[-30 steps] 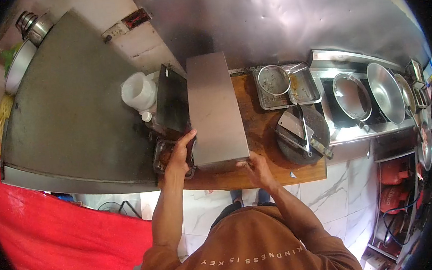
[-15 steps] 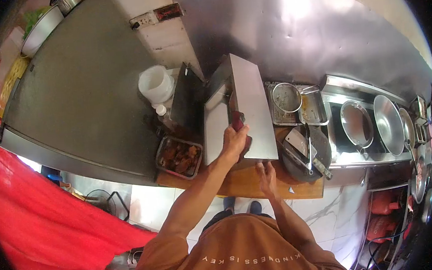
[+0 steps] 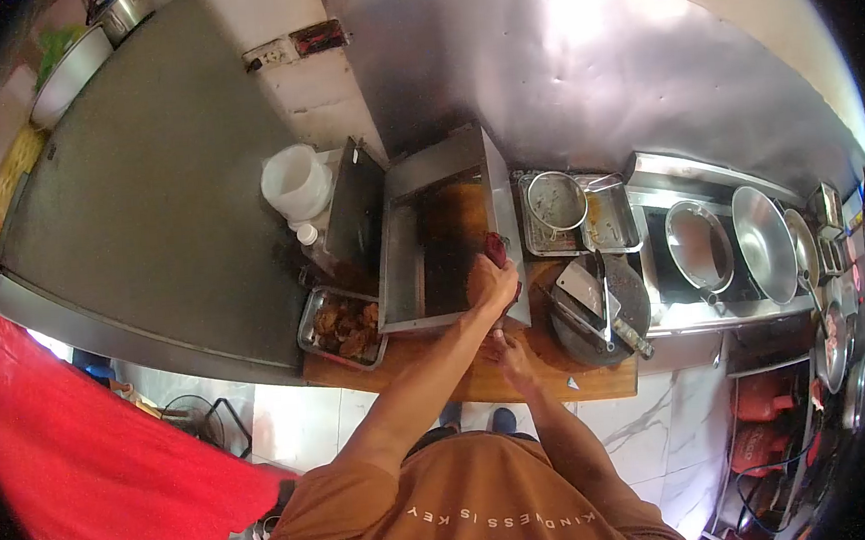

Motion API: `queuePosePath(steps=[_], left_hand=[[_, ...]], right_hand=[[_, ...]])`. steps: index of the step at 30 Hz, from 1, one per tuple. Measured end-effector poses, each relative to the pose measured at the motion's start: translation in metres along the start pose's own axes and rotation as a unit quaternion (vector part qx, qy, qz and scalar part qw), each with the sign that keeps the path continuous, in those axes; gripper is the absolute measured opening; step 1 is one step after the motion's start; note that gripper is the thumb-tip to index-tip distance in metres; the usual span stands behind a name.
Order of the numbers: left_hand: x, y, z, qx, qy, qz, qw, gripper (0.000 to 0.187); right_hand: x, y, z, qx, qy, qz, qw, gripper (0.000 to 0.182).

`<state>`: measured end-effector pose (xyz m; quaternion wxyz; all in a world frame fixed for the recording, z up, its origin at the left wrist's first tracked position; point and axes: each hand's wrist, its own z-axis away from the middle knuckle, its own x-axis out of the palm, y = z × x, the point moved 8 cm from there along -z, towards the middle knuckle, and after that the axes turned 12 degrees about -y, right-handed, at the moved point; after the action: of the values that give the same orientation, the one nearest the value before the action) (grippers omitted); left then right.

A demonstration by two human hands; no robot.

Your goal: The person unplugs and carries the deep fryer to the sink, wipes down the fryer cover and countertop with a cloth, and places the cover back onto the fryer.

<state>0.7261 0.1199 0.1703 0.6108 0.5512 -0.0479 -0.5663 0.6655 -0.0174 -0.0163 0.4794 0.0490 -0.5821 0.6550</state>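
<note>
A deep rectangular metal box (image 3: 502,190) stands on a wooden board, its inside dark and brown-stained. My left hand (image 3: 494,284) is closed around a dark red cloth (image 3: 494,249), pressed at the box's right wall near the front corner. Just below, my right hand (image 3: 509,357) has its fingers curled at the lower front edge of the box; the fingertips are partly hidden. Beside the box on the left is a clear tray (image 3: 306,331) of browned food pieces (image 3: 348,326). To the right lies a round dark chopping board (image 3: 582,332) with a cleaver (image 3: 582,285) on it.
Metal trays (image 3: 612,222) with a round strainer (image 3: 557,201) stand behind the chopping board. Large pans (image 3: 764,247) sit on the stove at right. A white tub (image 3: 296,182) and a bottle (image 3: 308,236) are left of the box. Red fabric (image 3: 93,434) hangs at lower left.
The metal box has come down from its leftward tilt to stand nearly level, so its dark inside shows. Both my hands moved with it, the left still on the cloth.
</note>
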Motion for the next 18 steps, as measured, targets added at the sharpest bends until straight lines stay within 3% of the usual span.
queuePosePath(steps=[6,9,18], left_hand=[[0.032,-0.015,-0.015,-0.019,0.002,-0.033,0.999,0.047],[0.05,-0.03,-0.021,-0.008,-0.015,-0.038,0.999,0.046],[0.075,-0.045,-0.018,-0.008,-0.061,-0.084,0.995,0.048]], right_hand=[[-0.015,-0.006,0.009,0.021,0.033,0.135,0.99,0.038],[-0.023,-0.017,0.03,0.028,0.052,0.098,0.993,0.037],[-0.017,-0.035,0.073,0.024,0.029,0.157,0.987,0.037]])
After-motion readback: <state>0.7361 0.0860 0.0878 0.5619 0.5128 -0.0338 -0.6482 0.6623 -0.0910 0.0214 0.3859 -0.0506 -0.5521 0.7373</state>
